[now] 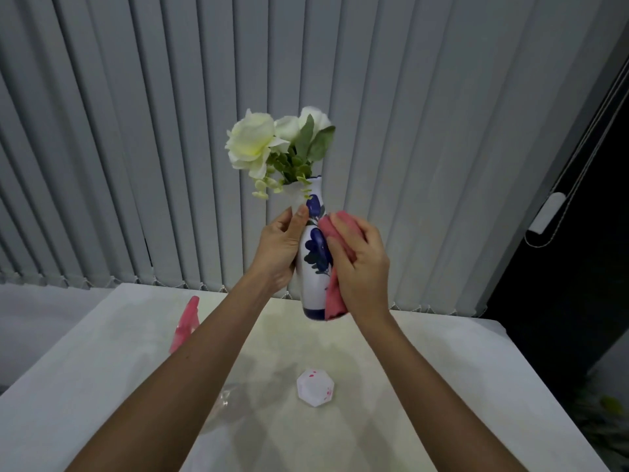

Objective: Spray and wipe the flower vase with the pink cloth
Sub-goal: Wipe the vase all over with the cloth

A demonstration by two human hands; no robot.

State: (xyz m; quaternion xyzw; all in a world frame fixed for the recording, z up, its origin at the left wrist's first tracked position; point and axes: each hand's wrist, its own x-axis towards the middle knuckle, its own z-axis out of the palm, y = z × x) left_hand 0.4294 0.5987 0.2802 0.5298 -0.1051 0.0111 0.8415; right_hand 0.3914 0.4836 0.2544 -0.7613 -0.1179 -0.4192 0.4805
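A tall white vase (pixel 313 287) with blue flower patterns is held up above the table, carrying white artificial roses (pixel 253 141) and green leaves. My left hand (pixel 279 248) grips its left side near the neck. My right hand (pixel 359 264) presses a pink cloth (pixel 335 298) against the vase's right side, the cloth hanging down to the vase's base. A pink spray bottle (pixel 186 323) stands on the table to the left, partly hidden behind my left forearm.
A white table (pixel 442 386) spreads below. On it lies a small white faceted object (pixel 315 388) with pink specks, and a clear glass item (pixel 226 398) sits beside my left forearm. Grey vertical blinds (pixel 136 148) fill the background; a dark window (pixel 585 267) is at right.
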